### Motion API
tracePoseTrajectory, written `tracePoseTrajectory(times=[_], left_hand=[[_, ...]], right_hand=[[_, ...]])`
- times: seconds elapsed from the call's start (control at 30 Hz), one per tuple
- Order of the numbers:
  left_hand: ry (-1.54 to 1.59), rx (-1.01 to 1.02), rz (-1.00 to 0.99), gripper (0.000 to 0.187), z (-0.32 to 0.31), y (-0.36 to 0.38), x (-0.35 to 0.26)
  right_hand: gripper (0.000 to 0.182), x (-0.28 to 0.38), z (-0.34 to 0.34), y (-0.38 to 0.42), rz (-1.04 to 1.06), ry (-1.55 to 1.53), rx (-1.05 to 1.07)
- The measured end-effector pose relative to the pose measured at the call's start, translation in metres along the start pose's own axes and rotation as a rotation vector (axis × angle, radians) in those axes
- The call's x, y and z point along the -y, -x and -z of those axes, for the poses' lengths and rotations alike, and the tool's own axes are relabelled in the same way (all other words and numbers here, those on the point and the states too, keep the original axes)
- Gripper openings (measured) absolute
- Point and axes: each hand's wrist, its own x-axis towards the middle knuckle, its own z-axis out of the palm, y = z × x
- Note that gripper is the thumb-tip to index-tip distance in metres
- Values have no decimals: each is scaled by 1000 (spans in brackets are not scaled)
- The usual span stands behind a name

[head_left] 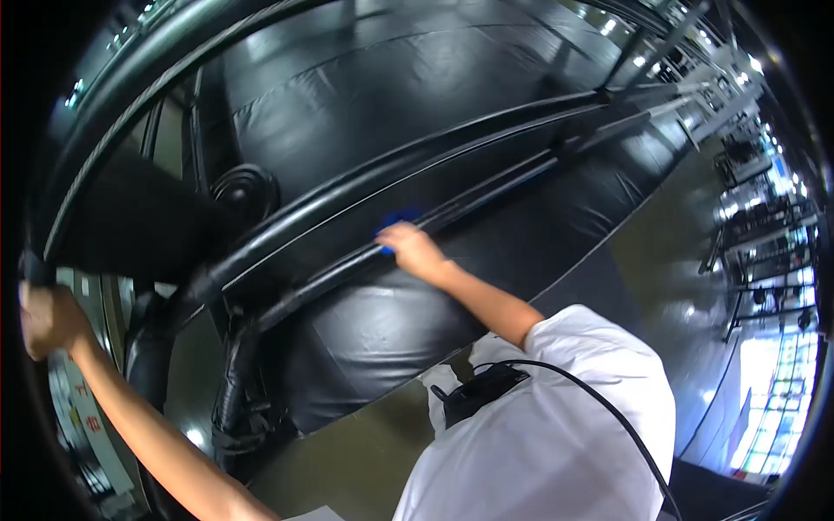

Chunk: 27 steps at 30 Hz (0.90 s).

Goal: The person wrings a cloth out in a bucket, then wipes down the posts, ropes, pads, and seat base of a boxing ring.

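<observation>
My right hand (415, 249) is closed on a blue cloth (401, 214), which it presses against the lower black padded ring rope (347, 263). Most of the cloth is hidden by the fingers and blurred. At the far left edge my left hand (52, 319) is closed around the lower end of another black padded rope (52, 204), one with a twisted grey cord along it. Between the hands a thicker padded rope (304, 201) with a pale seam runs across, above the rope under the cloth.
Beyond the ropes lies the black ring floor (347, 95). A round black ribbed object (245, 193) sits by the corner. Black padding (373, 326) covers the ring's side. Gym racks (751, 234) stand at the right. A black cable (599, 408) crosses my white shirt.
</observation>
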Motion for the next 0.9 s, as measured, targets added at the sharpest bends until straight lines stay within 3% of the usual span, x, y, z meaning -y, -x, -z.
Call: tracePoseTrajectory(times=[0.03,0.17,0.3,0.37,0.4,0.5,0.53,0.6,0.63,0.67,0.7,0.73,0.8,0.83,0.9], left_hand=[[299,266,473,22,30,-5,-20],[588,136,382,41,96,-62,-55],[574,371,556,41,111,-65,-46],[574,382,497,40,111,-60,-34],[490,487,581,41,123,-63,-39],[591,494,472,45,137,-63,-43],[490,495,481,47,152,-65,-56],[246,360,510,48,185,-60,-106],[166,418,683,43,211,-50,-149],[241,353,616,34,238,-34,-194],[277,681,851,29,277,-32,-251],[583,510,706,27,337,-46,-334],[840,699,780,27,429,-31,-460],[1025,630,629,24,474,-35,-514],[1489,1067,875,33,549,-38,-590]], right_hand=[[43,9,-11,-3,34,-97,11],[45,-2,-26,-18,106,-161,0],[29,-65,38,-14,234,117,84],[6,-125,96,3,128,312,-22],[5,-161,131,19,19,395,40],[24,-273,221,73,-48,687,45],[29,-301,244,84,-66,703,82],[33,-335,275,104,-42,702,58],[34,-349,283,107,-11,672,18],[36,-350,289,109,28,695,-28],[37,-341,290,112,67,717,-72],[38,-332,289,115,31,610,-109],[38,-303,285,123,-38,401,-225],[39,-287,284,130,-105,199,-212],[47,-251,286,140,-187,-153,-141]])
